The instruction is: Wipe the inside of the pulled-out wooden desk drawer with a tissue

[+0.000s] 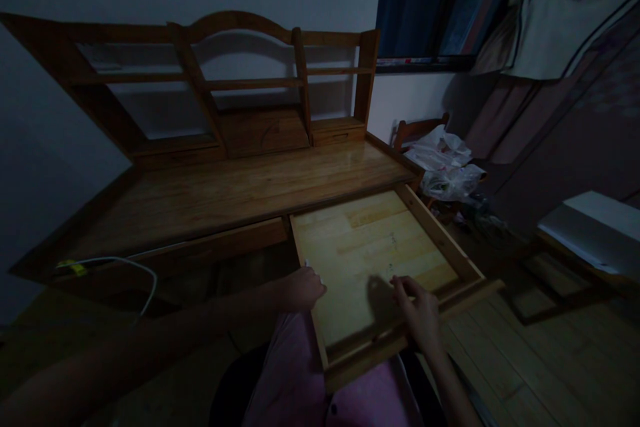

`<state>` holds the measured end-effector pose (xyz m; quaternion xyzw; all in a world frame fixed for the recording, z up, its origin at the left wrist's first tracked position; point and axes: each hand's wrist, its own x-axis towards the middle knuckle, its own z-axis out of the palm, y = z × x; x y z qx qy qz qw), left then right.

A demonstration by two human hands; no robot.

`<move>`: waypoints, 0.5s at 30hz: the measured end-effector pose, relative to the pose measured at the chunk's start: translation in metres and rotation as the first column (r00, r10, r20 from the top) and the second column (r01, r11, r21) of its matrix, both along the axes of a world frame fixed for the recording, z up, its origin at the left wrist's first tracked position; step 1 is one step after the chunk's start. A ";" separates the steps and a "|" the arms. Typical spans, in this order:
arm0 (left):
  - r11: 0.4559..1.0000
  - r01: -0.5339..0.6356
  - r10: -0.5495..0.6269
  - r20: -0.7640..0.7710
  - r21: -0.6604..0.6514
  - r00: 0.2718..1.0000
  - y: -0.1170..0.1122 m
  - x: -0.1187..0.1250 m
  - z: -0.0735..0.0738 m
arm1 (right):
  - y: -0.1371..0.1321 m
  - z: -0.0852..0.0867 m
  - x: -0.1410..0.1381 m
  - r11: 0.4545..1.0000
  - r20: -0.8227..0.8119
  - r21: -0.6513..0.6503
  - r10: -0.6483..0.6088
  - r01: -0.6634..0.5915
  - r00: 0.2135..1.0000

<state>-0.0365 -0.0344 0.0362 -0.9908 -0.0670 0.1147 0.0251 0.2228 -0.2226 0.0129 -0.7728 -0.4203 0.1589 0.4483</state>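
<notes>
A wooden drawer [350,267] is pulled far out from under the desk and reaches over my lap. My left hand [303,288] is closed in a fist at the drawer's left wall, with small white bits showing at its fingers; their kind is unclear. Over the front part of the drawer, my right hand [419,315] has its thumb and fingers pinched together. Whatever that pinch holds, if anything, is too small and dark to name. A few dark marks show on the pale drawer bottom.
The wooden desk [260,183] carries a shelf unit [300,87] along the wall. A white cable [145,267] hangs at the left. Plastic bags [445,160] lie on a chair at the right, near a stool [555,267] with a white box [595,227].
</notes>
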 end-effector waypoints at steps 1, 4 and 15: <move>1.000 -0.015 0.015 -0.048 -0.010 0.999 -0.011 0.000 0.001 | 0.000 0.000 0.000 1.000 0.003 -0.006 -0.008 0.008 1.000; 0.996 -0.068 0.063 -0.081 -0.053 0.995 -0.042 -0.004 0.004 | 0.000 -0.001 0.000 1.000 0.016 -0.003 -0.014 0.014 1.000; 0.903 -0.396 0.401 -0.003 -0.169 0.916 0.017 0.020 0.058 | 0.000 0.008 -0.004 1.000 0.040 0.004 -0.012 0.012 0.999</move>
